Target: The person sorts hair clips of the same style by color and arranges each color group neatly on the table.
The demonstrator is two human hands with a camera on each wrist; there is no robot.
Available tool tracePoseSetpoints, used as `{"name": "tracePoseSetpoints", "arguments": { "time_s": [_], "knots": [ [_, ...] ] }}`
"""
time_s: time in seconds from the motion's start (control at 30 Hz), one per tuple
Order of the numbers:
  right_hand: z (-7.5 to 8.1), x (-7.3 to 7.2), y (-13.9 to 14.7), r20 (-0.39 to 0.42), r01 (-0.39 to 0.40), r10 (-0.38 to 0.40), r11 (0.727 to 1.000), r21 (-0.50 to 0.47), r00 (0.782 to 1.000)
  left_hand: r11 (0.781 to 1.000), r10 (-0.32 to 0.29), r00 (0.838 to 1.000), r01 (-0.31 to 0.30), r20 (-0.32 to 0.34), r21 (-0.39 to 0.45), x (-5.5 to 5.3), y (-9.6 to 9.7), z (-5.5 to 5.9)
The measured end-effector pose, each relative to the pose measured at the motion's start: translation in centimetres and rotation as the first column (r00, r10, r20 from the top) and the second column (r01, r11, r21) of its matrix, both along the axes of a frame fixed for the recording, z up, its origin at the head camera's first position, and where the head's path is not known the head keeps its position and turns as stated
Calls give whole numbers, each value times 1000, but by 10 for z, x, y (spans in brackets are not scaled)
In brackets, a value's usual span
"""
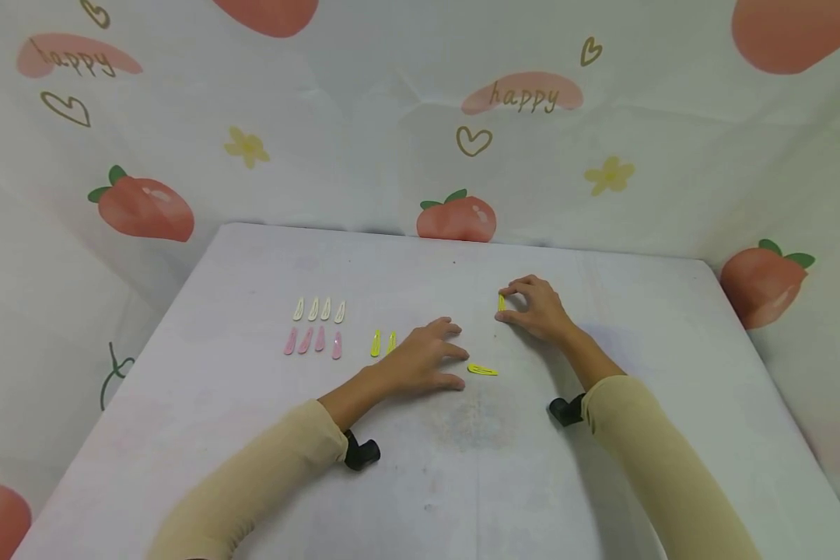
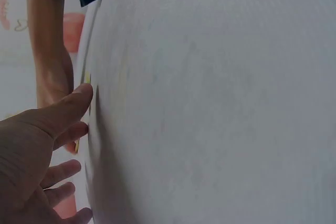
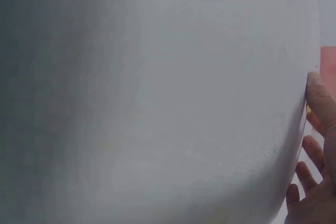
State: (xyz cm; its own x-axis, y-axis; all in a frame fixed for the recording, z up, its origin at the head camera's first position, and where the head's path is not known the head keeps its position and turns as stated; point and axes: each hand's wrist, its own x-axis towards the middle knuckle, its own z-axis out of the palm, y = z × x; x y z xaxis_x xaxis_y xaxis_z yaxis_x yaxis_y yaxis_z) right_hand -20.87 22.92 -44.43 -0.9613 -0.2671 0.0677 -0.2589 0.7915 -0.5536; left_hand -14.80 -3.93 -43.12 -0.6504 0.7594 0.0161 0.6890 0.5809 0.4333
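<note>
In the head view my right hand (image 1: 537,309) pinches a yellow snap hair clip (image 1: 501,302) between thumb and fingertip, with the clip standing lengthwise between them. My left hand (image 1: 423,359) is held low over the table, fingers loosely spread and nothing between them. Just beyond its fingertips lies another yellow hair clip (image 1: 482,370), turned sideways. Two more yellow clips (image 1: 376,343) stand side by side to the left, one partly hidden by the left hand. In the left wrist view the left thumb (image 2: 79,100) points at the tabletop.
Further left, a row of several white hair clips (image 1: 313,309) lies above a row of several pink ones (image 1: 306,340). The white table (image 1: 420,498) meets a fruit-printed cloth (image 1: 364,171) at its back edge. A green string (image 1: 115,365) hangs by the left edge.
</note>
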Motion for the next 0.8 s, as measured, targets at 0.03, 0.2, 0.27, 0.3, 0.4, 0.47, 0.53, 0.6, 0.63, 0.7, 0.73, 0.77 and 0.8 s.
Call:
{"name": "tracePoseSetpoints", "arguments": {
  "time_s": [0.03,0.2,0.27,0.3,0.4,0.47,0.53,0.6,0.63,0.7,0.73,0.77,0.8],
  "knots": [
    [0,0,0,0,-2,2,1000,-1,1000,1000,-6,1000,6,-2,1,1,2,0],
    [1,0,0,-5,-14,14,1000,-3,1000,1000,-13,1000,13,2,4,5,5,0],
    [1,0,1,-6,-15,15,1000,-3,1000,1000,-18,1000,18,2,8,5,6,-1],
    [1,0,1,-6,-15,15,1000,-4,1000,1000,-23,1000,23,0,10,6,6,-1],
    [1,0,1,-19,-23,23,1000,-1,1000,999,-41,999,41,-6,21,7,8,-3],
    [1,0,1,-23,-25,25,1000,1,999,998,-54,998,54,-11,23,8,9,-3],
    [0,0,2,-25,-28,28,1000,6,999,998,-61,998,62,-14,23,8,10,-4],
    [0,0,2,-20,-26,26,1000,8,999,998,-62,998,62,-16,21,9,11,-4],
    [0,0,2,-17,-24,25,1000,7,1000,998,-60,998,60,-17,24,9,12,-4],
    [0,0,2,-24,-27,27,1000,10,999,998,-58,998,58,-20,34,9,14,-5],
    [0,0,2,-27,-28,28,1000,9,999,997,-57,998,58,-24,41,9,15,-5],
    [0,0,2,-31,-30,30,1000,9,999,997,-55,998,56,-31,47,9,17,-5],
    [0,0,2,-33,-31,31,1000,7,999,997,-51,998,53,-40,51,9,18,-6]
  ]
}}
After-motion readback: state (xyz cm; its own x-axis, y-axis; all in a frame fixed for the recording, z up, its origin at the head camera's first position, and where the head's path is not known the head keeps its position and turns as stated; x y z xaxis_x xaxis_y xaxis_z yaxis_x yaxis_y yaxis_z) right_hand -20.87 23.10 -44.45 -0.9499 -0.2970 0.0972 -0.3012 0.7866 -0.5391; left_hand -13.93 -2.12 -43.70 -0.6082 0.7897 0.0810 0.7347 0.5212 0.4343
